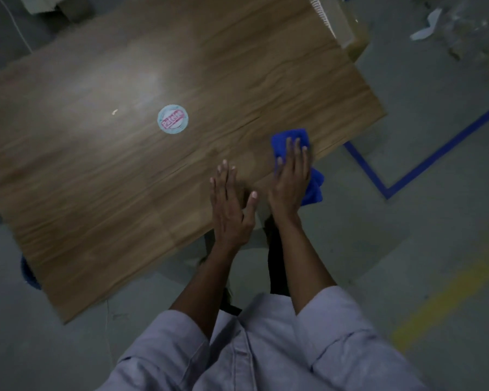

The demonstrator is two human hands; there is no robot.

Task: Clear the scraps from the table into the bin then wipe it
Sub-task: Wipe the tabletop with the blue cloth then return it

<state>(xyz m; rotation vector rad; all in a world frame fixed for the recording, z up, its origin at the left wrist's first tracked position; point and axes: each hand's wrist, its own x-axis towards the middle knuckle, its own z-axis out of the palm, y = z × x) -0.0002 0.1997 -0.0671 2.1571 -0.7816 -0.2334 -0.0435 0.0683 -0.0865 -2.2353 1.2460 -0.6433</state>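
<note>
A wooden table (124,170) fills the left and middle of the head view. My right hand (291,179) lies flat on a blue cloth (290,138) at the table's near right edge, and part of the cloth hangs off the edge. My left hand (230,204) rests flat on the tabletop just left of it, fingers spread, holding nothing. A tiny pale scrap (115,111) lies on the wood at the left. A round pale-blue sticker (172,119) with a red mark sits near the table's middle.
A cardboard box (342,26) stands at the table's far right corner. White paper scraps (426,26) litter the grey floor at the upper right. Blue tape (424,165) and a yellow line (446,303) mark the floor on the right. A blue object (29,273) peeks out under the table's left edge.
</note>
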